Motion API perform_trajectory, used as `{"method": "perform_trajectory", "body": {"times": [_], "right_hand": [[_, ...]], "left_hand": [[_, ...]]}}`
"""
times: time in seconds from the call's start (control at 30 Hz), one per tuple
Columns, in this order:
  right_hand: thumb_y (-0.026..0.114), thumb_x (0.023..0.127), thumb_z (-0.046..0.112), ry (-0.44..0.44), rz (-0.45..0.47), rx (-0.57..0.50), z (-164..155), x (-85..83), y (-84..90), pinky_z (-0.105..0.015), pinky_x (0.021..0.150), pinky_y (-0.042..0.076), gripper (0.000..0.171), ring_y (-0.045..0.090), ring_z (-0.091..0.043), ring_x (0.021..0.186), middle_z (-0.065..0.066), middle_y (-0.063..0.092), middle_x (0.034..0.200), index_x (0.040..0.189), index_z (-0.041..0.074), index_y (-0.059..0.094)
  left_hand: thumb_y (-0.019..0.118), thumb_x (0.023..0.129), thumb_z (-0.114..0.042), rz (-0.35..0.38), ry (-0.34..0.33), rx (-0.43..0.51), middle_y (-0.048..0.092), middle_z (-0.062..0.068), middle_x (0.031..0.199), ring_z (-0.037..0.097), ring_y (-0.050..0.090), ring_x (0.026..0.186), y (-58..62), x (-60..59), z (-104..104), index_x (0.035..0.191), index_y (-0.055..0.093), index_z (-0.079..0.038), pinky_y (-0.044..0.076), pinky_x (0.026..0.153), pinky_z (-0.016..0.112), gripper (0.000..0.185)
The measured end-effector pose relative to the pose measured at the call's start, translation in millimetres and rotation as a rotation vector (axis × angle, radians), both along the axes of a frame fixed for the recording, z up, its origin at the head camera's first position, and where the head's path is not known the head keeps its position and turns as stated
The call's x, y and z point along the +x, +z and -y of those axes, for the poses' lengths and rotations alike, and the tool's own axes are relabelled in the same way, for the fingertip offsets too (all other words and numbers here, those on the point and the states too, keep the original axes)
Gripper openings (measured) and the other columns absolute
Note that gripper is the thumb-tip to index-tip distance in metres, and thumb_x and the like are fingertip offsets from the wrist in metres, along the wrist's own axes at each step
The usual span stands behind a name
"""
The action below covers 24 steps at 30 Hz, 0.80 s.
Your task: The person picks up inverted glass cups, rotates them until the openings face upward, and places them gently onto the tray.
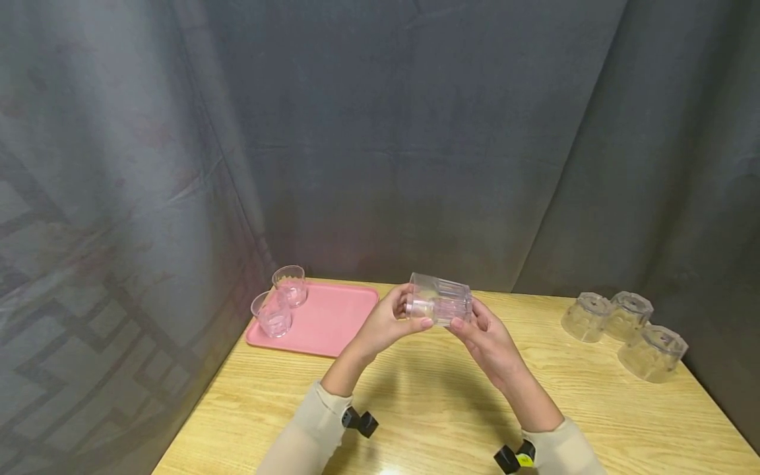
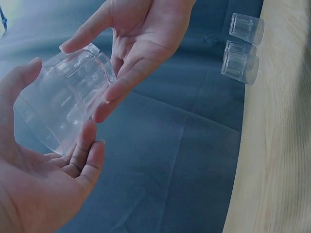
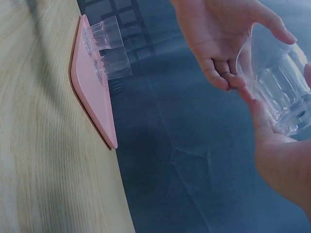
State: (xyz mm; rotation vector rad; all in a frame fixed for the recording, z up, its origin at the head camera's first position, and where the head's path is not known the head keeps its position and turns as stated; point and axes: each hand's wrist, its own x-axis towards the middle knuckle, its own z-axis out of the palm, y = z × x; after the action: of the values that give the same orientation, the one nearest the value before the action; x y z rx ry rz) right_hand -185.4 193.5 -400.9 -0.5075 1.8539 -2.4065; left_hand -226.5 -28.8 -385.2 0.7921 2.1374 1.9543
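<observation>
This looked like a staged recording booth rather than a lived-in room: a wrinkled grey cloth backdrop [image 1: 415, 132] hung close behind a plain wooden table [image 1: 415, 409], which bore only a pink tray [image 1: 332, 323] with two clear glasses [image 1: 279, 303] and three upturned glasses [image 1: 623, 326].

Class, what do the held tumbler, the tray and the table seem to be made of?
Tumbler: clear, ribbed glass or hard plastic; hands and curtain show through it. Tray: pink, matte, probably plastic, with a smooth moulded rim. Table: light wood or wood-look laminate, with visible grain lines.
</observation>
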Motion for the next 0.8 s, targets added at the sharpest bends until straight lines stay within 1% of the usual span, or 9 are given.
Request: {"method": "perform_trajectory", "body": {"times": [0.2,0.4,0.5,0.63,0.7,0.8], "right_hand": [[0.060,0.101,0.007,0.001,-0.011,0.034,-2.9,-0.4,0.3,-0.024,0.104,0.047,0.069,0.058,-0.009,0.127,-0.002,0.055,0.142,0.156,-0.003,0.021],[0.062,0.100,0.010,-0.018,-0.002,0.086,-4.3,-0.8,1.0,-0.022,0.104,0.046,0.069,0.058,-0.008,0.127,-0.004,0.053,0.144,0.156,-0.002,0.023],[0.061,0.101,0.011,-0.030,-0.008,0.128,-5.2,-1.1,1.4,-0.020,0.104,0.046,0.068,0.057,-0.006,0.127,-0.009,0.050,0.147,0.156,-0.002,0.025],[0.060,0.101,0.012,-0.028,-0.017,0.177,-7.8,-2.1,2.3,-0.019,0.102,0.046,0.067,0.056,-0.004,0.126,-0.019,0.045,0.151,0.156,-0.003,0.024],[0.060,0.102,0.011,-0.021,-0.021,0.189,-10.0,-2.9,2.8,-0.018,0.102,0.046,0.067,0.057,-0.004,0.125,-0.021,0.043,0.151,0.156,-0.004,0.023],[0.057,0.103,0.010,-0.010,-0.037,0.195,-14.3,-4.0,3.9,-0.018,0.101,0.047,0.065,0.058,-0.004,0.122,-0.021,0.044,0.147,0.155,-0.007,0.022]], "left_hand": [[0.081,0.084,-0.026,-0.013,0.019,-0.019,0.063,0.016,0.127,0.019,0.062,0.106,3.3,-0.3,0.1,0.148,0.040,0.000,0.052,0.092,0.029,0.081],[0.081,0.084,-0.020,-0.044,0.022,-0.020,0.063,0.016,0.122,0.017,0.062,0.102,7.1,-0.2,0.3,0.146,0.042,0.000,0.053,0.088,0.029,0.076],[0.081,0.084,-0.019,-0.061,0.028,-0.031,0.064,0.015,0.120,0.017,0.063,0.100,8.4,-0.7,1.0,0.145,0.043,-0.001,0.053,0.085,0.030,0.074],[0.081,0.084,-0.022,-0.069,0.036,-0.056,0.064,0.012,0.121,0.017,0.063,0.102,9.3,-1.3,3.5,0.146,0.043,-0.004,0.053,0.085,0.031,0.074],[0.081,0.084,-0.023,-0.064,0.042,-0.063,0.064,0.011,0.121,0.017,0.063,0.103,9.5,-1.7,5.5,0.146,0.043,-0.005,0.053,0.085,0.032,0.074],[0.082,0.084,-0.025,-0.047,0.055,-0.068,0.063,0.008,0.120,0.018,0.062,0.105,9.6,-2.2,9.3,0.146,0.045,-0.009,0.053,0.086,0.033,0.074]]}}
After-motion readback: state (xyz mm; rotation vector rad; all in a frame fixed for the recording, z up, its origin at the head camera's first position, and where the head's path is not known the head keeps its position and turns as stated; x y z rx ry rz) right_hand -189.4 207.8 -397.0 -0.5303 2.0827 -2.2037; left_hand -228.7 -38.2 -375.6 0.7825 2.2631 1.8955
